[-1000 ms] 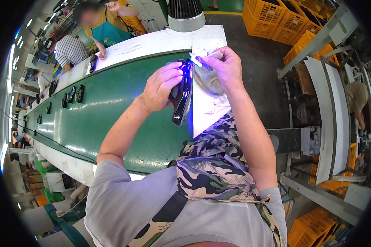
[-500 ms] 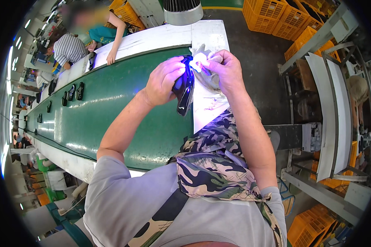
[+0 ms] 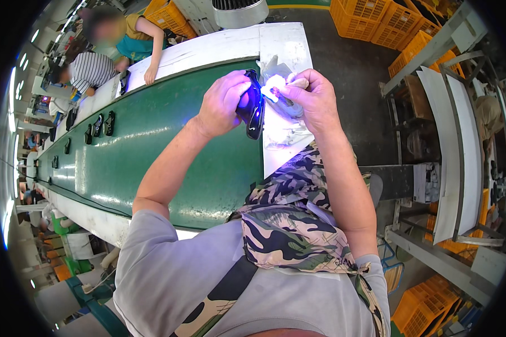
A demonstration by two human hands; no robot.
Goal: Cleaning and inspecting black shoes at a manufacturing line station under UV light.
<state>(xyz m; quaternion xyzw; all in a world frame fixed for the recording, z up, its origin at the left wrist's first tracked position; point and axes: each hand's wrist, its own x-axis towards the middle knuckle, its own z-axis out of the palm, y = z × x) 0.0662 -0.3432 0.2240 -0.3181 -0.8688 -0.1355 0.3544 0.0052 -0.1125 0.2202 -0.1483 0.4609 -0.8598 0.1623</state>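
Above the belt's right edge, my left hand (image 3: 222,106) is wrapped round a glossy black shoe-shaped piece (image 3: 254,115). The piece is tilted, with its long shiny side toward the right. My right hand (image 3: 316,98) pinches a pale cloth (image 3: 301,82) just right of it. A bright bluish-white glare lies between the two hands and hides where cloth and piece meet. Beneath the right hand, a crumpled greyish cloth or bag (image 3: 289,115) rests on the white table (image 3: 275,160).
A green conveyor belt (image 3: 168,151) runs off to the far left, carrying several black pieces (image 3: 109,123). A round ribbed lamp (image 3: 240,14) stands at the far end. Co-workers sit along the left side. Yellow crates (image 3: 362,25) and a metal rack (image 3: 458,151) are at the right.
The black piece has been turned more upright, and its lower end has risen. My right hand has shifted slightly right and down with the cloth. The view has moved a little.
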